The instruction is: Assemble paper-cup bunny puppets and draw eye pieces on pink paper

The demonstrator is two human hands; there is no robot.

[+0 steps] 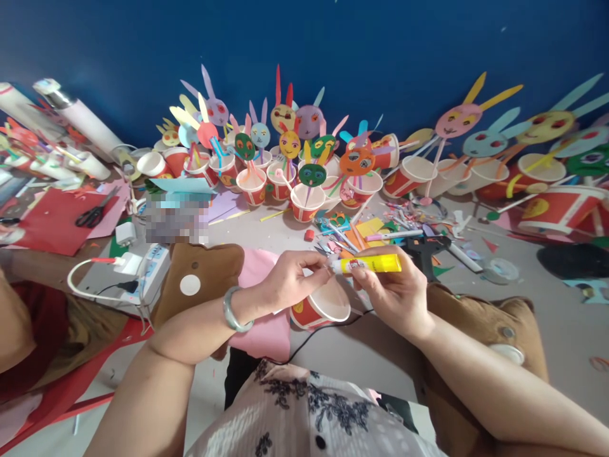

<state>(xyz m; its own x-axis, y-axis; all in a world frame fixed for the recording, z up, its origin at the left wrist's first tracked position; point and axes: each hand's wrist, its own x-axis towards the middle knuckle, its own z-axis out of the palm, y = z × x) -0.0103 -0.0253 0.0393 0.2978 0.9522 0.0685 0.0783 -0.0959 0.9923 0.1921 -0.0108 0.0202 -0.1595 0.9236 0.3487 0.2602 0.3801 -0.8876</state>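
Over on the far left, seeing red paper under dark scissors, then coming to a white plug strip and a brown cushion with a white dot on it. Right beside the cushion, finding pink paper, and just above, a pale bangle on the wrist. With the left hand, pinching the pale end of a small yellow tube, thumb and finger close together there. Not being able to tell cap from spout at that end, with fingers in the way. Between both hands, holding the tube up off the table, near the mouth of a red and white cup. Farther back, seeing lots of bunny cups with funny paper faces. With the right hand, clamping the tube's yellow body, thumb in front and fingers behind. Going by looks, probably handling something light, smooth and a bit squishy, not likely breaking easily but maybe slipping a little in damp fingers. Likely getting the best hold around the middle, pressing softly, and taking only the tip with the other fingers; maybe risking a squirt by squeezing too hard. Farther right, seeing a messy heap of paper bits, a black tool too jumbled for naming, and another cushion beside the right arm.
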